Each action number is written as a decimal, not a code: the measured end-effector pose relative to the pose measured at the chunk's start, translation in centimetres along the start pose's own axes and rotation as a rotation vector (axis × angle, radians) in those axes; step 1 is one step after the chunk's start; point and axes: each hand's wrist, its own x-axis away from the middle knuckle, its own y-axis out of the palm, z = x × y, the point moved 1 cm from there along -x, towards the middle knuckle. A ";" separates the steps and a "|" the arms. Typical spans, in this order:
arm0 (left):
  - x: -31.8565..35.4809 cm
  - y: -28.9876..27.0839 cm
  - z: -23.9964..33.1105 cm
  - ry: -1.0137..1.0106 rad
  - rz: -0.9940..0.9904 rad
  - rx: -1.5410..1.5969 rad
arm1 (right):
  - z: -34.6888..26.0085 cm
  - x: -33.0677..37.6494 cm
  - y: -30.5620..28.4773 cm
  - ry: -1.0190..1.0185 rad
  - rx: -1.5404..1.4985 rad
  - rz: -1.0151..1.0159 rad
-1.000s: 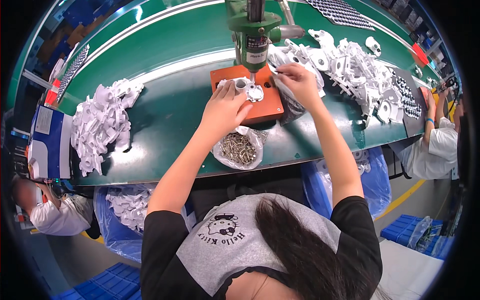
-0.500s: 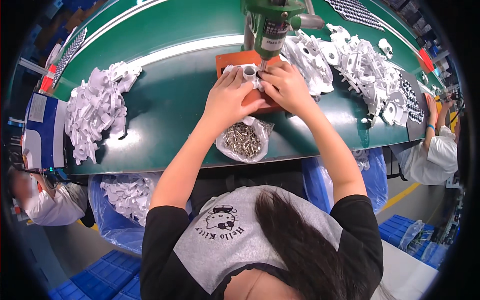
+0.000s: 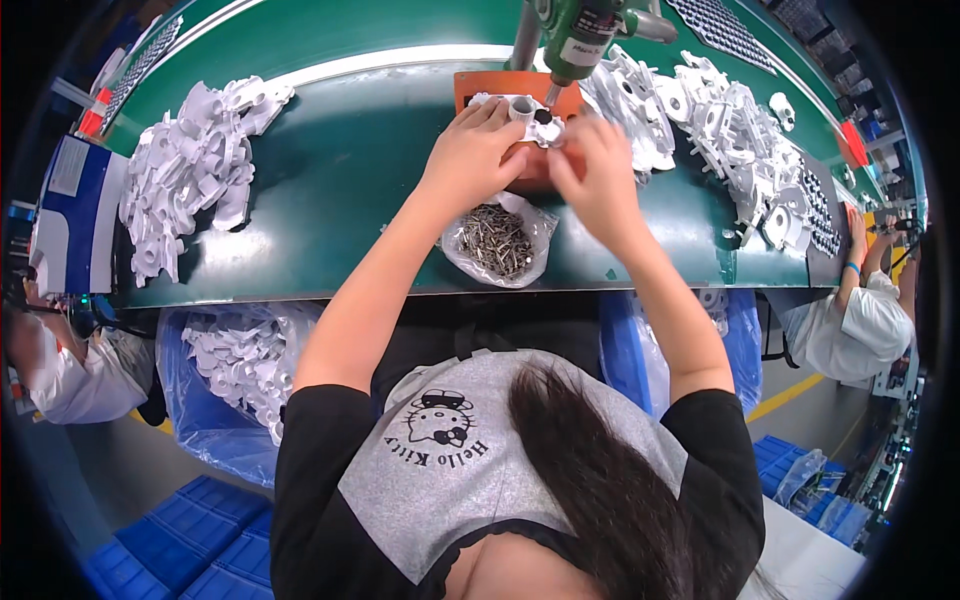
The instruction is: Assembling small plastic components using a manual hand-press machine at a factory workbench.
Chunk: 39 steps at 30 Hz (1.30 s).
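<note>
Under a green bench press (image 3: pixel 582 45) lies a white plastic part (image 3: pixel 541 131) on an orange base (image 3: pixel 475 86). The part has a round raised tube, and beside it sits a dark round spot, a hole or a black insert, close to the press's metal tip. My left hand (image 3: pixel 475 155) grips the left side of the part, fingers over its top and thumb along the near side. At the part's right edge is my right hand (image 3: pixel 603 175), its fingers smeared by motion, so what they hold is unclear. A clear bag of metal screws or pins (image 3: pixel 495 243) lies just nearer.
White plastic parts are heaped on the left (image 3: pixel 195 165) and right (image 3: pixel 730 140) of the green bench. Blue lined bins (image 3: pixel 215 425) stand below its front edge. A blue and white box (image 3: pixel 75 215) sits far left. Co-workers (image 3: pixel 850 320) are at both sides.
My right hand has drawn back from the top of the part toward its near right edge, uncovering the dark round spot. My left hand stays on the part. The whole view has shifted slightly.
</note>
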 end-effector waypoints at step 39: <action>0.0 0.4 0.0 -0.019 0.052 0.031 | 6.6 -5.1 1.8 0.484 -0.452 -0.331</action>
